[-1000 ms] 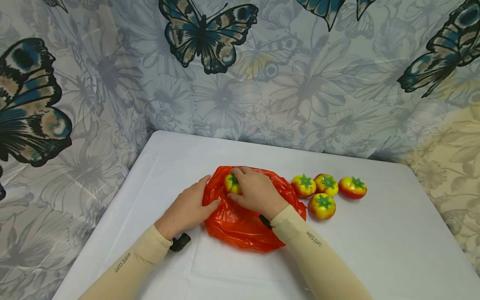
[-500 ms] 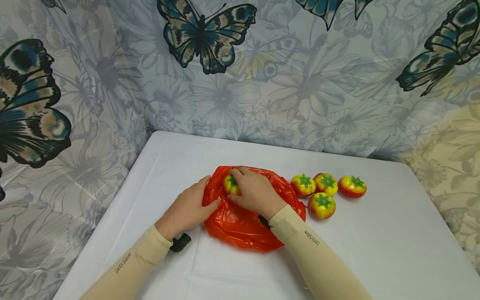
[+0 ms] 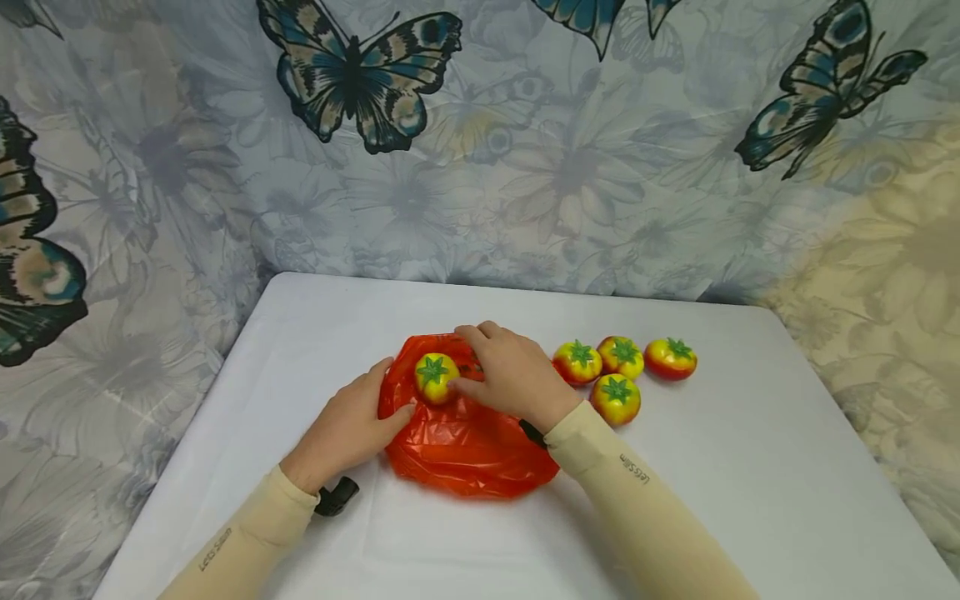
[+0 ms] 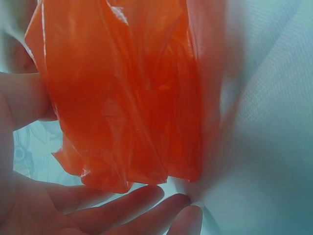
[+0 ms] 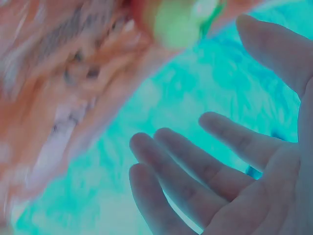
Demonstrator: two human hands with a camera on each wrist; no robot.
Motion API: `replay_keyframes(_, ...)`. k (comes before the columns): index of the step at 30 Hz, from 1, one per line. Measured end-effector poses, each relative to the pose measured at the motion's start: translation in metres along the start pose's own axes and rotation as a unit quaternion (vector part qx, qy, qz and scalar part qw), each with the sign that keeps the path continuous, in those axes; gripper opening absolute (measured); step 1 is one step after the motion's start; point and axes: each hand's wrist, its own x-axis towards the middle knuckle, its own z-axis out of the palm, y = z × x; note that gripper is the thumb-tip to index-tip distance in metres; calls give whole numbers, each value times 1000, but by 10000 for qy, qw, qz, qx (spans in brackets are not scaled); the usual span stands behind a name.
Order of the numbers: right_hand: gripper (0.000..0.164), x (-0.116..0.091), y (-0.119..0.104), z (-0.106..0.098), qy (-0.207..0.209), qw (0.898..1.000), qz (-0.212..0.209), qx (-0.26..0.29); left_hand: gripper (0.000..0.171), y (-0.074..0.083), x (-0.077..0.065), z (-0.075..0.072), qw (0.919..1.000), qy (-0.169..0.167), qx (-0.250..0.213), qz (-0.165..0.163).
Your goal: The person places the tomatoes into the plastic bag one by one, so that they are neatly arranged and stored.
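A glossy yellow-and-red toy tomato (image 3: pixel 437 378) with a green star-shaped top sits on the red plastic bag (image 3: pixel 468 462), which lies crumpled on the table. My left hand (image 3: pixel 341 429) rests along the bag's left side, fingers extended and thumb against the plastic; the left wrist view shows the bag (image 4: pixel 122 98) between thumb and fingers without a curl round it. My right hand (image 3: pixel 517 375) hovers over the bag just right of the tomato, with its fingers spread and nothing held in the right wrist view. Several similar tomatoes (image 3: pixel 615 400) are grouped right of the bag.
A white cloth covers the table (image 3: pixel 712 500). Behind it and to the sides hangs patterned fabric (image 3: pixel 487 208) with butterflies and flowers. A black wrist camera (image 3: pixel 337 497) sits under my left wrist.
My right hand has let go of the toy tomato on the bag and drawn off to the right. The left hand stays by the bag. The head view has turned slightly right.
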Motion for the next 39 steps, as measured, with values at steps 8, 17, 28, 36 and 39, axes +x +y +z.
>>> replay_keyframes(8,72,-30,55,-31,458,9971,607,-9,84,-7,-9,-6,9996,-26,73,-255)
replay_keyframes(17,69,-89,152,-49,1010,9789,1747,309,85,-8,-6,-3,9992,-65,142,-359)
replay_keyframes(28,75,-118,213,-35,1126,9583,2556,612,84,-3,-1,1,9994,-125,207,-261)
replay_keyframes(36,80,-128,230,-27,771,9540,2822,660,85,3,1,6,9993,-190,224,-246)
replay_keyframes(39,80,-132,233,-25,749,9529,2859,681,84,5,2,7,9994,-177,240,-194)
